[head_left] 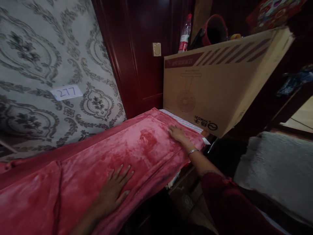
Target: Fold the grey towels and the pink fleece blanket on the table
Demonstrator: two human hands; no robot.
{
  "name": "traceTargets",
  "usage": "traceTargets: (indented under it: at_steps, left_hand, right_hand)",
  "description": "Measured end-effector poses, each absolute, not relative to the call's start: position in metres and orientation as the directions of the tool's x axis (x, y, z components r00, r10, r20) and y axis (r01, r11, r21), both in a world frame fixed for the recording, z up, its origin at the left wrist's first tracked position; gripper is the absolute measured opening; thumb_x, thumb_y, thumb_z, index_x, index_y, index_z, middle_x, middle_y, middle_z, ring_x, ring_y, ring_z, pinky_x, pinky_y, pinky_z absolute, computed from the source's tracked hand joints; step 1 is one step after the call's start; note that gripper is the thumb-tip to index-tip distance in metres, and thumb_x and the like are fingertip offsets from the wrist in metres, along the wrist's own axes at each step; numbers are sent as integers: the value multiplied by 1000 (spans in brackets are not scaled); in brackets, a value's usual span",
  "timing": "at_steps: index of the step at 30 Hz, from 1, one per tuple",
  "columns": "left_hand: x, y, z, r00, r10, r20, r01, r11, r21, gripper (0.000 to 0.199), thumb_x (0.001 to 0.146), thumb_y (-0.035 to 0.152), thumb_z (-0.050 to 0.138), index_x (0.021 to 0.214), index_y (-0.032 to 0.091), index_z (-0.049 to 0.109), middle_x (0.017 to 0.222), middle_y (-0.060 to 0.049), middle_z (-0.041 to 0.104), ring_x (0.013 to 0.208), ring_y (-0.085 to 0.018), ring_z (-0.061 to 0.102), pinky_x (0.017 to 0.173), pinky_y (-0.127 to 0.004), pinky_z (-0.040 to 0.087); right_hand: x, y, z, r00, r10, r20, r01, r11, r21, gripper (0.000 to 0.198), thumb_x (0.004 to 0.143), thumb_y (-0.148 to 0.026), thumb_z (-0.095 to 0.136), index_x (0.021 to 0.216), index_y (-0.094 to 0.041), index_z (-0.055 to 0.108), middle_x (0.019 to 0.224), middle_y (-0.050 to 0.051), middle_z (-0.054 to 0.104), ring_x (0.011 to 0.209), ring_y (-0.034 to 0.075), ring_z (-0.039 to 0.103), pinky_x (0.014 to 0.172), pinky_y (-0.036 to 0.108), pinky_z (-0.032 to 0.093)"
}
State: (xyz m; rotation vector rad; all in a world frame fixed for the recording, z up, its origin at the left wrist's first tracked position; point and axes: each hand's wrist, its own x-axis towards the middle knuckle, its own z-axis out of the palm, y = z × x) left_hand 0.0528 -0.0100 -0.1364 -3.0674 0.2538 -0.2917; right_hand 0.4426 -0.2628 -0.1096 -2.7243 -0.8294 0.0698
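A plush red-pink blanket [93, 166] lies spread in a long strip, with folded edges along its near side and a crease toward the left. On its front middle part my left hand [112, 189] rests flat, fingers spread. Farther off, near the blanket's right end, my right hand [176, 133] lies palm down with its fingers stretched out over the fabric. A bracelet circles the right wrist. Neither hand grips anything. A small white tag [206, 141] sticks out at the blanket's right corner.
Behind the right end stands a large cardboard box [195, 88]; a bottle [185, 34] with a red cap is behind it. Patterned wallpaper [68, 62] with a paper marked 277 [67, 92] rises at left, beside a dark red panel [137, 55]. A grey fluffy cushion [276, 173] sits right.
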Motion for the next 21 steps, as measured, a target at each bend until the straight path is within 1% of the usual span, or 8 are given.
traceTargets:
  at_steps: [2, 3, 7, 9, 16, 17, 20, 21]
  left_hand:
    - [51, -11, -136, 971, -166, 174, -154, -985, -79, 69, 103, 40, 43, 163, 40, 10, 169, -2, 27, 154, -34, 28, 119, -64, 34]
    - [51, -12, -135, 973, -163, 166, -150, -985, -85, 69, 104, 40, 43, 164, 39, 10, 169, -2, 27, 154, -34, 28, 120, -64, 33]
    - [49, -14, -132, 979, -151, 139, -140, -987, -82, 69, 104, 43, 43, 164, 40, 9, 169, -2, 25, 155, -34, 26, 121, -63, 32]
    - [49, -15, -130, 983, -141, 117, -135, -989, -54, 69, 104, 44, 43, 164, 41, 10, 170, -1, 24, 156, -35, 24, 122, -64, 30]
    - [51, -37, -114, 997, -46, -64, -36, -986, 161, 71, 100, 49, 49, 164, 37, 20, 172, -2, 16, 159, -37, 10, 124, -70, 15]
    - [50, -40, -112, 997, -38, -74, -22, -980, 196, 73, 99, 50, 51, 164, 34, 21, 172, -4, 15, 159, -36, 8, 124, -69, 13]
    - [46, -45, -102, 998, -19, -67, 2, -956, 292, 74, 98, 56, 51, 163, 29, 26, 172, -8, 16, 159, -33, 10, 126, -65, 10]
    - [43, -44, -97, 998, -1, -64, 19, -951, 310, 73, 99, 56, 49, 163, 27, 29, 171, -9, 19, 159, -32, 12, 127, -62, 10]
  right_hand:
    - [446, -243, -105, 805, 588, 83, 584, -758, -291, 63, 108, -53, 22, 165, -27, 23, 171, 5, 12, 158, 27, 5, 125, 58, 14]
    - [447, -235, -106, 790, 606, 88, 603, -743, -292, 63, 108, -53, 26, 165, -28, 22, 171, 3, 10, 158, 26, 3, 126, 57, 12]
    - [449, -223, -122, 782, 622, 41, 602, -736, -310, 63, 106, -50, 38, 164, -26, 28, 169, 7, 20, 156, 29, 17, 123, 61, 19]
    - [451, -226, -131, 786, 618, 38, 595, -738, -318, 63, 107, -49, 38, 164, -24, 27, 169, 9, 19, 156, 30, 18, 122, 63, 21]
    - [447, -236, -135, 742, 669, 37, 643, -695, -322, 65, 105, -45, 32, 163, -14, 30, 167, 19, 21, 155, 37, 18, 121, 63, 23]
    - [447, -237, -138, 744, 667, 38, 642, -699, -316, 66, 104, -45, 32, 163, -14, 31, 167, 18, 21, 155, 36, 19, 122, 61, 24]
    - [460, -237, -158, 745, 665, 52, 648, -704, -289, 71, 103, -47, 23, 164, -10, 25, 167, 20, 19, 155, 40, 18, 117, 71, 26]
    - [467, -238, -168, 745, 661, 89, 658, -707, -258, 73, 102, -51, 22, 164, -12, 26, 167, 19, 23, 154, 39, 21, 116, 71, 29]
